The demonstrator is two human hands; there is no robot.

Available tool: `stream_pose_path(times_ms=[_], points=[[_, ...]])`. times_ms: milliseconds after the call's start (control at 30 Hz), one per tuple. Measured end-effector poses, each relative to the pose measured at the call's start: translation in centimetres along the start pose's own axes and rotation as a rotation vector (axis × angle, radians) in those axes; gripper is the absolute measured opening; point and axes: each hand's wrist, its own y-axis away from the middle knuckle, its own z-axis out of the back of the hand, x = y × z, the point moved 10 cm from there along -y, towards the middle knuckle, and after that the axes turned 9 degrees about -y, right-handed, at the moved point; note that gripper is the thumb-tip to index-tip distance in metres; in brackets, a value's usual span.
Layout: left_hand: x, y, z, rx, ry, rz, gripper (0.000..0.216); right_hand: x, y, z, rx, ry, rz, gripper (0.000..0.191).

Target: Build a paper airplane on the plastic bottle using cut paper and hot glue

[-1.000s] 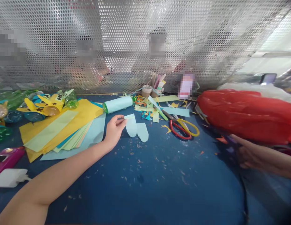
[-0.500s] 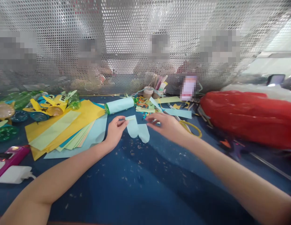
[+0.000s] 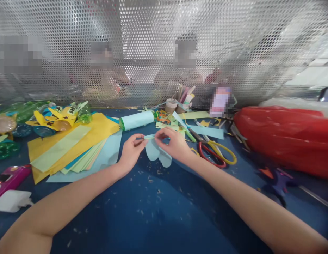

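A light-blue paper cutout (image 3: 152,151) with two rounded lobes hangs between my hands, a little above the blue table. My left hand (image 3: 133,150) pinches its upper left edge between thumb and fingers. On the other side, my right hand (image 3: 171,141) is closed on the top edge, which looks folded over into a narrow strip. My right fingers hide part of the paper. Just behind my hands lies a green bottle wrapped in light-blue paper (image 3: 137,120). Red- and yellow-handled scissors (image 3: 211,155) rest to the right of my right hand.
Yellow, green and blue paper sheets (image 3: 71,144) are stacked at the left, near bottle-bottom crafts (image 3: 56,120). A magenta device (image 3: 14,180) lies front left. Paper scraps (image 3: 166,121) and stick cups (image 3: 171,105) stand behind. A red plastic bag (image 3: 282,137) and a glue gun (image 3: 281,181) lie right.
My right hand has moved left and closed on the top edge of the blue paper, where it was apart before. The view has shifted slightly, showing the scissors more fully.
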Motion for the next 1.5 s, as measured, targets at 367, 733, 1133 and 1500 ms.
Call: stream_pose_path(times_ms=[367,733,1133,1500], points=[[0.1,-0.1,0.3,-0.029,0.054,-0.03,0.022,-4.2,0.4,-1.3,-0.07,-0.882,-0.509,0.023],[-0.5,0.1,0.1,-0.005,0.098,-0.062,0.027,-4.9,1.4,-3.0,0.036,-0.803,-0.644,0.023],[-0.6,0.1,-0.3,0.032,0.14,-0.084,0.025,-2.8,0.3,-1.3,0.046,-0.559,-0.463,0.025],[-0.5,0.2,-0.6,0.06,0.157,-0.089,0.026,-2.7,0.0,-0.3,-0.004,-0.459,-0.41,0.025]])
